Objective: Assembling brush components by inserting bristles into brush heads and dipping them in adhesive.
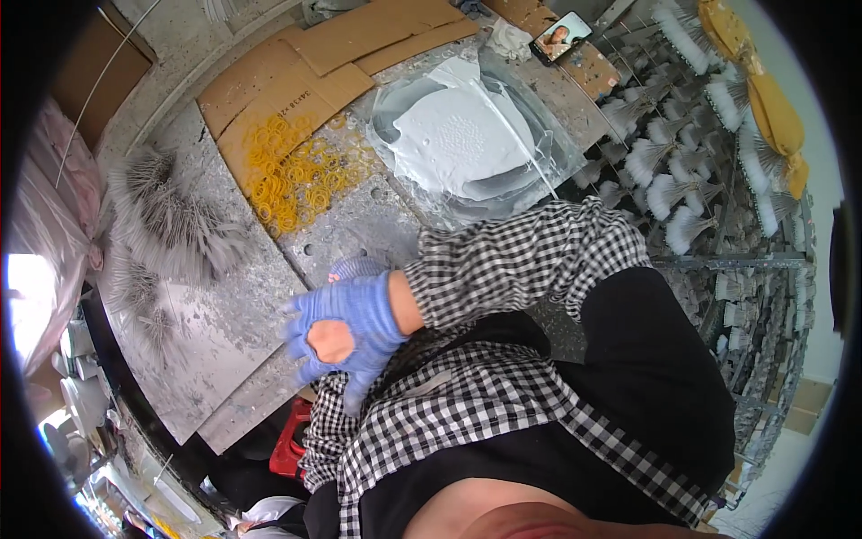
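Several bristle bundles (202, 235) are lying left of the yellow bands (269, 189) on the surface (256, 301). Near the bands, the right hand (350, 328) is showing a released, splayed grip, mostly covering the left hand (359, 267), whose grip I cannot tell. White paste (462, 139) is sitting right of the bands. Work seems to be falling between pickups, probably calling for parted hands next.

the glove (370, 301) on the right hand (348, 325) is blue, the sleeve (503, 260) right of it black-and-white checked, bristles (184, 220) to its left grey, bands (292, 184) ahead yellow, paste (458, 135) beyond white.
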The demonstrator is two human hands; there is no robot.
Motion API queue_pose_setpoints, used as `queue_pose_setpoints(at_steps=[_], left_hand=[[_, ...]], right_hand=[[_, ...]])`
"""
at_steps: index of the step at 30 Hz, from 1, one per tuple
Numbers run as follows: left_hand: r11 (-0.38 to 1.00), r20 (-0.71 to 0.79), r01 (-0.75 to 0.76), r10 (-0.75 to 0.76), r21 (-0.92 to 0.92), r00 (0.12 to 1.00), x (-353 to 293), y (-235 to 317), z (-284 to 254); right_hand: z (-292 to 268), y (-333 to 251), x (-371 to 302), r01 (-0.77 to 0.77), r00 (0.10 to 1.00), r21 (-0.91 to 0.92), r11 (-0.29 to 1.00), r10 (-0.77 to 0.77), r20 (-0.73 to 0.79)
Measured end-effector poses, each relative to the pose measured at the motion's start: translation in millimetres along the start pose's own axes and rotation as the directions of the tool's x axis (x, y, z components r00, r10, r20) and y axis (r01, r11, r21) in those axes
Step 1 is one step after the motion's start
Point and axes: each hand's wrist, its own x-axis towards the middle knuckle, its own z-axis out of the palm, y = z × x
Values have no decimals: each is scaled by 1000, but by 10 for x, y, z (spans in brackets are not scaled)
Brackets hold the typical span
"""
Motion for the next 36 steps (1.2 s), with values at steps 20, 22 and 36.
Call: queue_pose_setpoints(at_steps=[20, 22, 36], left_hand=[[88, 197, -329, -929, 940, 313, -703, 195, 110], [-13, 87, -375, -965, 927, 248, -780, 101, 541], [-515, -655, -849, -684, 119, 323, -716, -54, 857]], right_hand=[[-628, -25, 216, 1, 999, -29, 1000, 0, 53], [-598, 19, 161, -247, 922, -85, 965, 261, 285], [-332, 318, -585, -1, 787, 299, 954, 185, -589]])
